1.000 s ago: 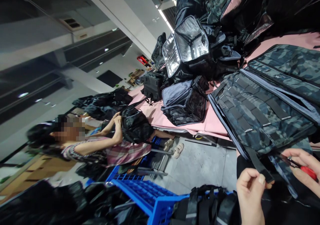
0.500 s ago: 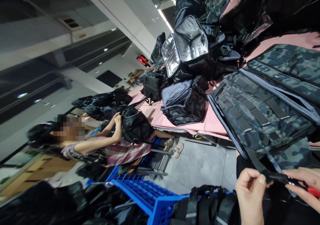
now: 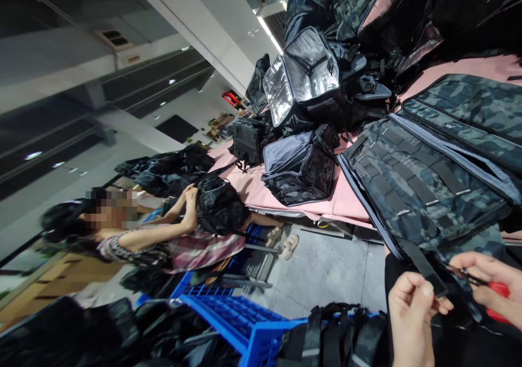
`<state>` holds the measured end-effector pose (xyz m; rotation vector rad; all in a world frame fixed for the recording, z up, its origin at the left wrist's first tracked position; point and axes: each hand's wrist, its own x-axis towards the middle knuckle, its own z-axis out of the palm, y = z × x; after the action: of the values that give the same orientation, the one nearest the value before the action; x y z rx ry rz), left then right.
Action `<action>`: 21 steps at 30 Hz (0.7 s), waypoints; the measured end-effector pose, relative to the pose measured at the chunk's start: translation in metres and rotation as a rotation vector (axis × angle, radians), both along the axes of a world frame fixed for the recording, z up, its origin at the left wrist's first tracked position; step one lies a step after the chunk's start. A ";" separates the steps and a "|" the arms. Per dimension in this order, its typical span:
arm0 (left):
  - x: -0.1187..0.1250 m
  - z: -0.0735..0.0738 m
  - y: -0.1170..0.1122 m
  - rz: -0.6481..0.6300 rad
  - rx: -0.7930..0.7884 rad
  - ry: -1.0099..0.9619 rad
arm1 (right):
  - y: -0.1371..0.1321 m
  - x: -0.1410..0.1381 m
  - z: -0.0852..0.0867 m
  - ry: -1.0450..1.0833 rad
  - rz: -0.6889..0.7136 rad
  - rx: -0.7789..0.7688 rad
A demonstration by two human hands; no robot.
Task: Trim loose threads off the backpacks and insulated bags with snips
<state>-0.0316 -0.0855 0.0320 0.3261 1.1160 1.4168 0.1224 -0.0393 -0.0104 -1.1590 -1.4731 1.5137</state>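
A camouflage backpack (image 3: pixel 424 187) lies opened flat on the pink table (image 3: pixel 346 201) in front of me. My left hand (image 3: pixel 411 315) pinches the end of a black webbing strap (image 3: pixel 424 266) that hangs off the bag's near edge. My right hand (image 3: pixel 491 282) is closed round small red-handled snips (image 3: pixel 495 296), whose dark blades point at the strap end beside my left thumb. The two hands sit close together at the lower right.
A heap of black and foil-lined bags (image 3: pixel 314 73) fills the back of the table. An open bag (image 3: pixel 302 166) lies at its edge. A co-worker in a plaid shirt (image 3: pixel 187 242) handles a black bag (image 3: pixel 220 204) at the left. A blue crate (image 3: pixel 248 323) stands on the floor.
My right hand with the snips dipped low toward the strap end half a second ago, and has now come back up and left, closer to my left thumb. My left hand kept its pinch.
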 end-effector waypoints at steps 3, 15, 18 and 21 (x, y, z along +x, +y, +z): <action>0.001 -0.009 -0.002 -0.043 0.022 0.140 | 0.008 -0.013 0.005 0.086 0.132 -0.104; -0.032 0.003 0.011 -0.034 0.570 1.240 | 0.016 -0.026 0.022 0.097 0.119 -0.242; -0.032 0.009 0.018 0.012 0.247 0.876 | 0.018 -0.024 0.012 -0.018 0.027 -0.004; -0.033 0.014 0.021 0.021 0.082 0.506 | 0.016 -0.020 0.001 -0.154 -0.071 0.196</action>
<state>-0.0646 -0.0640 0.0458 0.7639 1.4699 1.4398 0.1020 -0.0230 -0.0095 -1.2172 -1.6249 1.2256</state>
